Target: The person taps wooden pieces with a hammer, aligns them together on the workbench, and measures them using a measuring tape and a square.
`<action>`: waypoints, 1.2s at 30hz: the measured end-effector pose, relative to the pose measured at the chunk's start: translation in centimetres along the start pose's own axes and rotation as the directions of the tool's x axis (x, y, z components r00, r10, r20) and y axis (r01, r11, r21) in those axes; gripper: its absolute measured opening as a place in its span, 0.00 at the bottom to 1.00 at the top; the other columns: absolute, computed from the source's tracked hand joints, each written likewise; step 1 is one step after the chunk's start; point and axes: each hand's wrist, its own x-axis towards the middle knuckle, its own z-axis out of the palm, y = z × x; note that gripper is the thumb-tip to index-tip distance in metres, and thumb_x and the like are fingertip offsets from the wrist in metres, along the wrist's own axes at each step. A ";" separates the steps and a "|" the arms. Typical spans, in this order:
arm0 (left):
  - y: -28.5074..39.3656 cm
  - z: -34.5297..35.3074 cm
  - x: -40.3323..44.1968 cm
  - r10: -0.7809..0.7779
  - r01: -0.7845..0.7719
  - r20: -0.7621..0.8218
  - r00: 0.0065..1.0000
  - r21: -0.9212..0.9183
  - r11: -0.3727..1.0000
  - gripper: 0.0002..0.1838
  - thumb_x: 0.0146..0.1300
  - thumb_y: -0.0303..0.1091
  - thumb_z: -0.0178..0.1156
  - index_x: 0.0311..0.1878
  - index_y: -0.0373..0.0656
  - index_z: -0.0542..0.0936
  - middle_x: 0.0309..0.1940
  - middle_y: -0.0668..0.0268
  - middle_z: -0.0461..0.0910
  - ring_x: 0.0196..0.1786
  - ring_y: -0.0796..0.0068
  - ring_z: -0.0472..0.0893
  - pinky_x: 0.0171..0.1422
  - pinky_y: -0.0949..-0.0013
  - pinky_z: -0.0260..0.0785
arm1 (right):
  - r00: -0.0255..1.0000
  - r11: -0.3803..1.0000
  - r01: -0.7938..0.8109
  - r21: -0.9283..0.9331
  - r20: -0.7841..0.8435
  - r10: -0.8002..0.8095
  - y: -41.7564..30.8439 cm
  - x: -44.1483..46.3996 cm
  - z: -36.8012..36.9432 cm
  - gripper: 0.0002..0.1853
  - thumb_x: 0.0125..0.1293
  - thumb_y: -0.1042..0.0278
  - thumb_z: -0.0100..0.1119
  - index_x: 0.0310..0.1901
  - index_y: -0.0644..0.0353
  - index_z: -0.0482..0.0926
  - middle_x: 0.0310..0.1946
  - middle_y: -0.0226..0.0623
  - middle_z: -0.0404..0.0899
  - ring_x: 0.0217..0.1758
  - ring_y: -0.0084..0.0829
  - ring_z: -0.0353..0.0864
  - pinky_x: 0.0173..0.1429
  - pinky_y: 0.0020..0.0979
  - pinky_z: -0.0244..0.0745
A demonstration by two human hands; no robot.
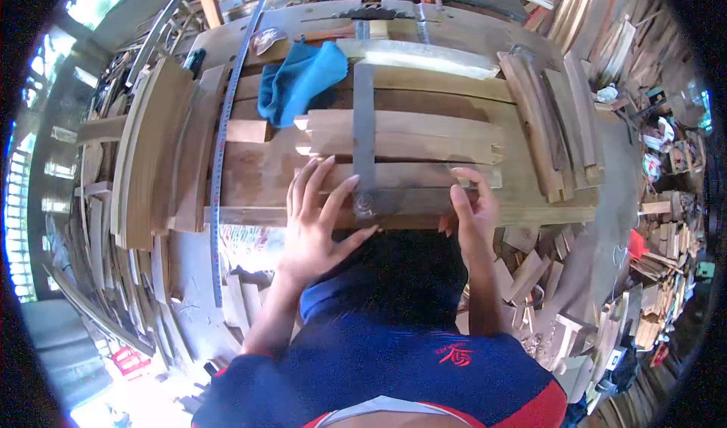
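Observation:
A wooden strip (413,199) lies crosswise at the near side of the workbench, in front of my body. My left hand (314,216) is spread flat over its left part, fingers apart. At the strip's right end, my right hand (478,208) curls its thumb and fingers around the wood. A grey metal bar (364,121) runs away from me across the bench, between my hands. Just beyond lie several pale wooden strips (409,136) side by side, some with notched ends.
A blue cloth (303,79) rests beyond my left hand. Stacked boards (148,155) and a long blue ruler (223,136) are at left. More boards (534,125) lie at right. A dark toothed edge (379,11) shows at the far side. Offcuts (530,276) clutter the floor.

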 end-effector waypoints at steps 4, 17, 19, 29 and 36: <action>-0.5 0.5 0.1 0.005 -0.004 -0.012 1.000 0.058 0.998 0.38 0.54 0.52 0.75 0.67 0.50 0.77 0.71 0.53 0.67 0.75 0.46 0.63 0.78 0.42 0.54 | 0.999 0.999 0.047 -0.016 0.001 -0.047 -0.1 0.1 0.3 0.15 0.74 0.63 0.62 0.58 0.55 0.77 0.27 0.27 0.78 0.21 0.18 0.76 0.19 0.24 0.70; 0.2 -1.1 -2.4 -0.214 0.141 -0.259 0.942 -0.272 0.952 0.32 0.62 0.40 0.70 0.67 0.38 0.73 0.67 0.50 0.70 0.68 0.50 0.70 0.72 0.51 0.61 | 0.984 0.985 0.164 0.049 0.068 -0.167 0.0 -2.2 2.3 0.16 0.76 0.64 0.59 0.59 0.62 0.74 0.33 0.31 0.78 0.23 0.23 0.78 0.26 0.27 0.75; 0.2 -1.1 -3.1 -0.370 0.192 -0.310 0.875 -0.480 0.856 0.32 0.64 0.36 0.68 0.67 0.32 0.69 0.62 0.50 0.74 0.60 0.55 0.76 0.62 0.58 0.69 | 0.985 0.984 0.136 0.112 0.088 -0.146 0.1 -2.7 4.2 0.17 0.76 0.62 0.58 0.59 0.64 0.73 0.33 0.34 0.79 0.21 0.26 0.77 0.23 0.26 0.73; -4.7 -10.1 -7.6 -0.652 0.707 -0.391 0.650 -0.003 0.707 0.20 0.70 0.45 0.64 0.56 0.40 0.81 0.41 0.58 0.85 0.41 0.62 0.83 0.49 0.61 0.73 | 0.908 0.949 0.025 0.314 0.390 -0.153 -4.0 -0.8 15.7 0.15 0.77 0.62 0.59 0.54 0.65 0.76 0.35 0.36 0.80 0.24 0.29 0.84 0.26 0.30 0.82; -5.6 -9.6 -10.3 -0.687 0.763 -0.333 0.646 0.293 0.576 0.24 0.64 0.46 0.70 0.58 0.43 0.79 0.52 0.56 0.81 0.53 0.54 0.81 0.58 0.52 0.73 | 0.651 0.737 0.643 0.207 0.358 -0.669 -9.1 4.0 25.2 0.17 0.69 0.62 0.67 0.29 0.67 0.80 0.16 0.38 0.81 0.17 0.29 0.84 0.22 0.26 0.77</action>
